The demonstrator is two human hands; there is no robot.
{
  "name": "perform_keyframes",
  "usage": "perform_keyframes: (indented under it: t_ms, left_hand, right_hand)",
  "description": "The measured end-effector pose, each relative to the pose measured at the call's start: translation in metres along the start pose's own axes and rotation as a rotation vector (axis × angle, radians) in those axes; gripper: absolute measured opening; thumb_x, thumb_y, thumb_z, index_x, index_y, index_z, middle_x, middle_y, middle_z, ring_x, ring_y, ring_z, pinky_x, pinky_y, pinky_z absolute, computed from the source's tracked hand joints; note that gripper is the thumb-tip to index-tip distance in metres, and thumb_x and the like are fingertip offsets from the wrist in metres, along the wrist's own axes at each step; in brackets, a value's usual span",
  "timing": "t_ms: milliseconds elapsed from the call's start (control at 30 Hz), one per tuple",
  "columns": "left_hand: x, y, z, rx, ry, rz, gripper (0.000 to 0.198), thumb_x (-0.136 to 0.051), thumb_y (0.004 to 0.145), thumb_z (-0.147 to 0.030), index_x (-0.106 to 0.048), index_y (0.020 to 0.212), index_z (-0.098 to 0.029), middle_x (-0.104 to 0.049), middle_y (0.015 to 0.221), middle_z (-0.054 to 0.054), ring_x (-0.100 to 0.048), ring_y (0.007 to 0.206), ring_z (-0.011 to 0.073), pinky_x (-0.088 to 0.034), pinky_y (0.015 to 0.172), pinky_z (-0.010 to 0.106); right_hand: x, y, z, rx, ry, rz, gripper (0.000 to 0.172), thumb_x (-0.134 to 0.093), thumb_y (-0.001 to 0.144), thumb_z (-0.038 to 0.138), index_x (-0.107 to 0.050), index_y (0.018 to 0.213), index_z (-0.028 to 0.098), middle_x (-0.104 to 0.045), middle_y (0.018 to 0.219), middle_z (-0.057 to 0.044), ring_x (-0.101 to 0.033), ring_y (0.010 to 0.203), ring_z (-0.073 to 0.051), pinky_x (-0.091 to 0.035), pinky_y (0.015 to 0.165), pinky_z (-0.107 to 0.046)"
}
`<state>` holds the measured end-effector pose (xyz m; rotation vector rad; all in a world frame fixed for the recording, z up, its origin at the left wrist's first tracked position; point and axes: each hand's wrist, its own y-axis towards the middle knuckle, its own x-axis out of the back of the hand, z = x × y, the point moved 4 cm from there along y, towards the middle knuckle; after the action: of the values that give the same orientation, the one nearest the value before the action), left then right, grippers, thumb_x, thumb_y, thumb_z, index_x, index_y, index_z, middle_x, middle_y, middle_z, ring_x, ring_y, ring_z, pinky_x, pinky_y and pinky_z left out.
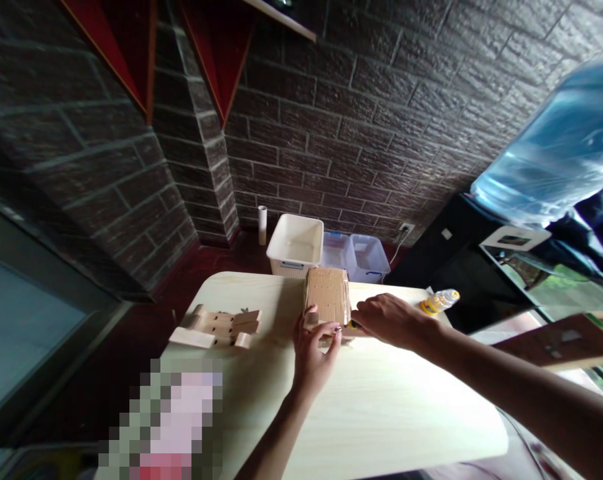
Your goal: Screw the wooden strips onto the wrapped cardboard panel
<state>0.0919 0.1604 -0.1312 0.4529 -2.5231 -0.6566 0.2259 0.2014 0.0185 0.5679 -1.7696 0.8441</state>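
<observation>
A brown cardboard block with small holes [327,288] stands near the far edge of the table. At its near side, my left hand [314,357] is closed around a small light wooden piece [311,319]. A tiny shiny bit, seemingly a screw [338,329], shows by the left fingertips. My right hand [385,319] is wrapped round a screwdriver with a yellow and black handle [353,325]. The handle is mostly hidden in the fist, and its tip points left toward the left fingers.
Wooden parts [221,327] lie at the left of the pale table [381,413]. A clear bottle with a yellow band [440,302] lies at the right edge. Beyond the table stand a cream bin [296,233] and clear tubs [369,253]. A blurred patch covers the lower left.
</observation>
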Motion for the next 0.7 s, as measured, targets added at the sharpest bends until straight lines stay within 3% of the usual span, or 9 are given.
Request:
perform_keyframes:
  t_ms: [133,367,700]
  left_hand:
    - [-0.001,-0.001,0.001,-0.014,-0.016,0.058,0.013,-0.071,0.089,-0.026,-0.077,0.099,-0.03,-0.078,0.102,0.004,-0.046,0.146,0.0305,-0.037,0.119,0.058]
    - [-0.002,-0.002,0.007,0.003,-0.009,0.003,0.01,-0.073,0.086,-0.029,-0.078,0.095,-0.03,-0.062,0.139,0.007,-0.048,0.141,0.0313,-0.046,0.112,0.056]
    - [-0.004,-0.002,0.011,0.033,-0.021,-0.009,0.01,-0.073,0.088,-0.031,-0.08,0.095,-0.03,-0.067,0.133,0.009,-0.057,0.131,0.0312,-0.045,0.111,0.062]
  right_hand:
    - [-0.004,0.004,0.0,0.029,-0.012,0.069,0.015,-0.054,0.098,0.02,-0.068,0.097,0.016,-0.075,0.088,-0.008,-0.07,0.073,-0.018,-0.032,0.057,-0.029]
    - [0.006,0.012,0.008,-0.008,0.0,0.135,0.019,-0.053,0.098,0.022,-0.07,0.096,0.015,-0.078,0.09,-0.011,-0.075,0.08,-0.023,-0.042,0.063,-0.029]
    - [0.018,0.03,0.024,-0.064,-0.07,0.157,0.023,-0.052,0.096,0.02,-0.074,0.093,0.013,-0.079,0.091,-0.016,-0.077,0.086,-0.029,-0.052,0.067,-0.032]
